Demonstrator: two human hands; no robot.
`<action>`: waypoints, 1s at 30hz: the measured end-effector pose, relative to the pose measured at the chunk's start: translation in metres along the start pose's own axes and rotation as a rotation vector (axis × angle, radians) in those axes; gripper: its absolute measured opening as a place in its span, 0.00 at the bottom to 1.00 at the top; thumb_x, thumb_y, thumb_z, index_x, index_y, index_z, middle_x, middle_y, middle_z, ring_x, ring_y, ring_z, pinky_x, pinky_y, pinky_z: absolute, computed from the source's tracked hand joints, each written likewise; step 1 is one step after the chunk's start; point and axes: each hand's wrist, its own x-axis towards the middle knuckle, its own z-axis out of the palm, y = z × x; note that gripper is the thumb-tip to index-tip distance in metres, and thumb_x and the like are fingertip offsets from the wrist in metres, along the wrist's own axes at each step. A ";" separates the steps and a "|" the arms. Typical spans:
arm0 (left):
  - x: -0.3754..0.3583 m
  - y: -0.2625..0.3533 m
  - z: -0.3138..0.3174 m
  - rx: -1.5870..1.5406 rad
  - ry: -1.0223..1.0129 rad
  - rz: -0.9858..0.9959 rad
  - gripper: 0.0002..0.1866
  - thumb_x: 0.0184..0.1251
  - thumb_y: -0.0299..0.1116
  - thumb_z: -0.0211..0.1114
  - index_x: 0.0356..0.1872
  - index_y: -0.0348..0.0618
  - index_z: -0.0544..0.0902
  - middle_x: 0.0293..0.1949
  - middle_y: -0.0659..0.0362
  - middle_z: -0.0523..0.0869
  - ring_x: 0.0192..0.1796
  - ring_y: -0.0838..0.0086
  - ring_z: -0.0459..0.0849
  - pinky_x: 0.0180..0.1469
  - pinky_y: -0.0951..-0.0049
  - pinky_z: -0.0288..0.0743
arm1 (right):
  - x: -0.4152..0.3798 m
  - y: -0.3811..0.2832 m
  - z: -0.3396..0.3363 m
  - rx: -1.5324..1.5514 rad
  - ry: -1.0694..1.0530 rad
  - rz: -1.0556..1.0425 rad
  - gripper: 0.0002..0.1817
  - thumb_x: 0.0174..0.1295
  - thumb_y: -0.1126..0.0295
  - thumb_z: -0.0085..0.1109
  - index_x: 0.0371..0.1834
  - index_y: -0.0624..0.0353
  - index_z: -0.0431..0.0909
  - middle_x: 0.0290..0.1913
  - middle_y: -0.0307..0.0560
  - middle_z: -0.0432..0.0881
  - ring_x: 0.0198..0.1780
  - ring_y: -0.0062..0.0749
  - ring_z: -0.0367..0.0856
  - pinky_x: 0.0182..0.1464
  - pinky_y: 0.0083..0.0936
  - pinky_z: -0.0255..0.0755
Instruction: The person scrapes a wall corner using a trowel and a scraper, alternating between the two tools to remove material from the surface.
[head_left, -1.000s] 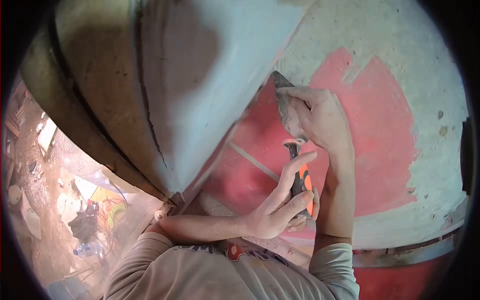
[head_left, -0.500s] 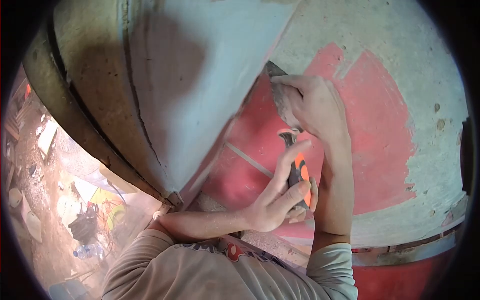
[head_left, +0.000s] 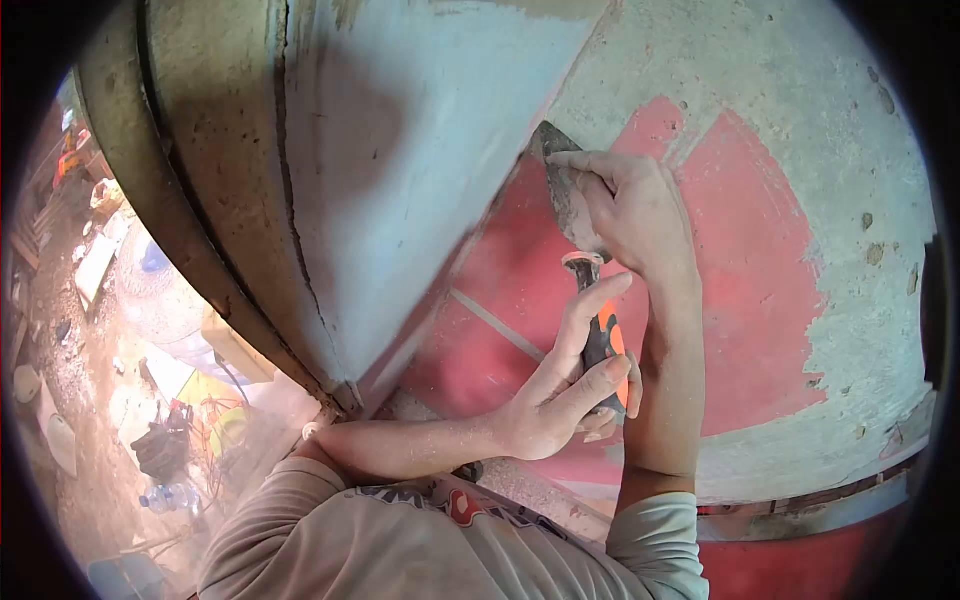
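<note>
A trowel (head_left: 570, 205) with a dark, worn pointed blade and a black and orange handle lies against the red-coated area (head_left: 740, 270) of the curved surface. Its tip is right at the seam with the pale blue panel (head_left: 430, 140). My left hand (head_left: 555, 400) is closed around the handle, the index finger stretched along it. Higher up, my right hand (head_left: 635, 205) grips the blade's right edge, with its index finger reaching toward the tip and the other fingers curled. Pale dust coats both hands.
Left of the blue panel, brown curved boards (head_left: 215, 130) rise with dark gaps between them. Below them is littered ground with a clear plastic bottle (head_left: 170, 497) and a dark crumpled item (head_left: 160, 450). A ledge (head_left: 820, 510) borders the surface at lower right.
The view has shifted slightly, showing more ground at left. My left hand and the trowel's handle sit a little farther right; both hands keep their hold.
</note>
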 end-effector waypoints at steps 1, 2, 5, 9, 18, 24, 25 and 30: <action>-0.003 0.003 0.006 -0.010 0.013 -0.047 0.36 0.91 0.39 0.45 0.86 0.66 0.33 0.38 0.50 0.80 0.24 0.79 0.69 0.27 0.76 0.69 | -0.006 0.001 0.000 0.013 0.004 -0.009 0.16 0.69 0.62 0.55 0.50 0.47 0.93 0.29 0.57 0.86 0.32 0.57 0.86 0.36 0.45 0.78; -0.006 0.005 0.011 -0.021 0.027 -0.095 0.36 0.91 0.39 0.45 0.86 0.65 0.34 0.38 0.51 0.80 0.24 0.79 0.69 0.28 0.76 0.68 | -0.013 0.005 -0.004 -0.003 -0.006 -0.047 0.16 0.69 0.63 0.55 0.50 0.47 0.93 0.29 0.57 0.85 0.32 0.57 0.86 0.36 0.45 0.78; -0.021 -0.012 0.015 0.008 -0.074 -0.053 0.35 0.91 0.37 0.45 0.86 0.56 0.34 0.37 0.53 0.79 0.24 0.82 0.66 0.30 0.78 0.69 | -0.039 0.021 -0.008 0.028 0.003 0.006 0.16 0.68 0.63 0.56 0.50 0.49 0.92 0.31 0.57 0.87 0.34 0.58 0.87 0.36 0.45 0.78; -0.016 -0.006 0.014 -0.106 0.079 -0.055 0.35 0.91 0.37 0.45 0.86 0.57 0.34 0.38 0.53 0.79 0.24 0.83 0.66 0.32 0.78 0.71 | -0.020 0.008 0.013 -0.039 0.041 -0.071 0.15 0.67 0.63 0.57 0.48 0.52 0.93 0.29 0.55 0.86 0.32 0.54 0.87 0.36 0.43 0.79; -0.019 -0.011 0.008 -0.135 0.037 -0.084 0.36 0.91 0.36 0.45 0.86 0.58 0.33 0.41 0.51 0.78 0.23 0.81 0.68 0.31 0.77 0.70 | -0.025 0.007 0.013 0.002 0.029 -0.028 0.14 0.68 0.64 0.58 0.49 0.48 0.93 0.28 0.55 0.86 0.31 0.56 0.85 0.33 0.41 0.78; -0.027 -0.009 0.009 -0.013 -0.069 -0.119 0.37 0.91 0.37 0.45 0.86 0.60 0.32 0.41 0.50 0.79 0.23 0.82 0.67 0.30 0.78 0.70 | -0.038 0.018 0.004 0.136 -0.033 0.047 0.15 0.68 0.66 0.58 0.50 0.51 0.92 0.27 0.52 0.86 0.29 0.50 0.87 0.34 0.38 0.78; -0.027 -0.009 0.008 -0.055 -0.024 -0.148 0.37 0.90 0.35 0.47 0.86 0.53 0.34 0.40 0.54 0.79 0.23 0.81 0.68 0.31 0.77 0.70 | -0.036 0.021 0.014 0.158 0.005 -0.002 0.15 0.68 0.67 0.57 0.50 0.51 0.92 0.27 0.52 0.87 0.29 0.49 0.87 0.34 0.38 0.78; -0.026 -0.012 0.014 -0.038 -0.101 -0.102 0.37 0.91 0.36 0.44 0.86 0.65 0.31 0.40 0.48 0.80 0.24 0.82 0.66 0.30 0.79 0.69 | -0.045 0.016 -0.002 0.130 -0.024 0.071 0.14 0.68 0.65 0.58 0.47 0.49 0.93 0.27 0.51 0.87 0.29 0.51 0.86 0.33 0.39 0.78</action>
